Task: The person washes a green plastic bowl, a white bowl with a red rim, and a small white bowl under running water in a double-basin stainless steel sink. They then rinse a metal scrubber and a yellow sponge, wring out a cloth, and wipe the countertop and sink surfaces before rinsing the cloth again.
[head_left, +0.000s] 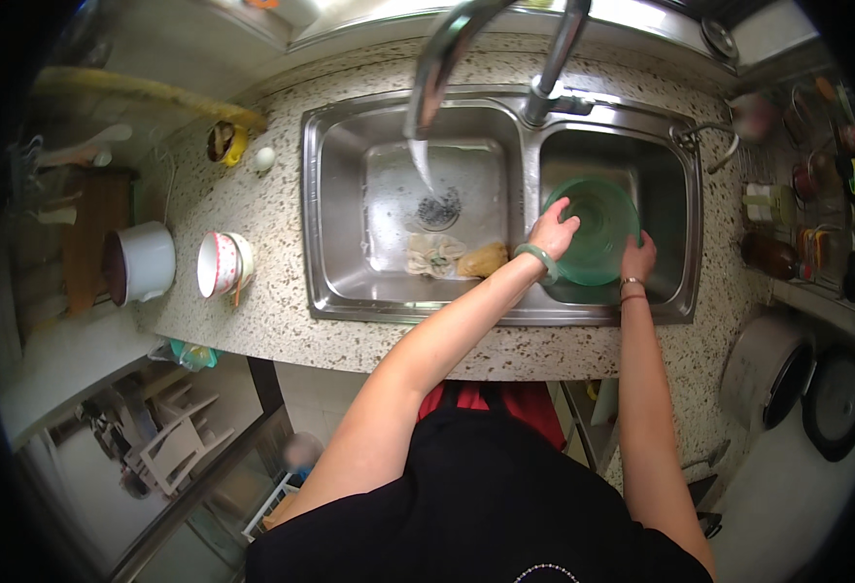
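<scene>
Both my hands grip a translucent green basin (598,238) by its rim, over the right bowl of a steel double sink (670,291). My left hand (554,231) holds its left side, thumb and fingers curled over the edge. At the right side, my right hand (639,257) is closed on the rim, its fingers partly hidden. Water runs from the faucet (437,68) into the left bowl, near the drain (438,208). In that bowl a pale wet cloth-like bundle (432,256) lies beside a yellowish-brown lump (483,260), whose kind I cannot tell.
Stacked bowls (219,264), a white pot (146,260), a yellow cup (225,144) and an egg-like white object (265,157) stand on the speckled counter (282,340) to the left. Rightward are a rack with jars (769,255) and a large metal pot (766,374).
</scene>
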`<state>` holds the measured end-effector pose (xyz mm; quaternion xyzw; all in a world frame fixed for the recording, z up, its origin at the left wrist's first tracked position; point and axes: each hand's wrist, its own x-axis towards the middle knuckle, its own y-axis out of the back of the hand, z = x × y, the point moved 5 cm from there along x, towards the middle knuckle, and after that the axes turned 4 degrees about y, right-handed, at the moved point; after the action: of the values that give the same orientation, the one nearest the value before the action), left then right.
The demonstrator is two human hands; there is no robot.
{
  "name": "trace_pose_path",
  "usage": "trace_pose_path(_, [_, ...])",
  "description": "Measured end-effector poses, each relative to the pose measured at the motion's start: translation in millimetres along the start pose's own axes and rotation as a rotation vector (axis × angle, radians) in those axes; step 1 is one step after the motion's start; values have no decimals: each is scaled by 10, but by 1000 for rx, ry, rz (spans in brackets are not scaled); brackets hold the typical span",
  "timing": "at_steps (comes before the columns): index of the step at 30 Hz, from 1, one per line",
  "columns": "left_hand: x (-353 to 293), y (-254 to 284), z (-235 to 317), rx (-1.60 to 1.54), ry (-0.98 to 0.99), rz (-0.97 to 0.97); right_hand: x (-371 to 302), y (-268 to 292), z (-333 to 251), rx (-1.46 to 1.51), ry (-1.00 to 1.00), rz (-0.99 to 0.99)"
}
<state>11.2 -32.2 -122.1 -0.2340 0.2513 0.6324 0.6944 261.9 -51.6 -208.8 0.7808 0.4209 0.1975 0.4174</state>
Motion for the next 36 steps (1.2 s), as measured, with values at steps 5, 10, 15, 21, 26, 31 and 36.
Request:
trace_pose_path(5, [-722, 774, 437, -467, -45, -19, -1070, 469, -1880, 1017, -235, -569])
trace_pose_path(10, [-1230, 1924, 541, -502, -149, 80, -2124, -134, -3054, 1592, -565, -1090])
trace_pose_path(15, [-1753, 2893, 508, -593, -292, 320, -2903, -415, -3928, 1562, -580, -1300])
trace_pose_path(21, [-2501, 4127, 412, -367, -536, 877, -3853, -830, -4769, 1306, -401, -1534])
trace_pose_path(26, [-2885, 4975, 104, 75, -373, 1315, -4309, -1240, -5117, 1065, -297, -1550])
trace_pose_path(31, [-2777, 5547, -477, -503, -291, 1189, -4592, -1543, -5279, 970, -275, -1557])
trace_pose_path(36, [-2609, 5489, -720, -888, -70, 760, -4662, -1691, -5350, 904, -301, -1493])
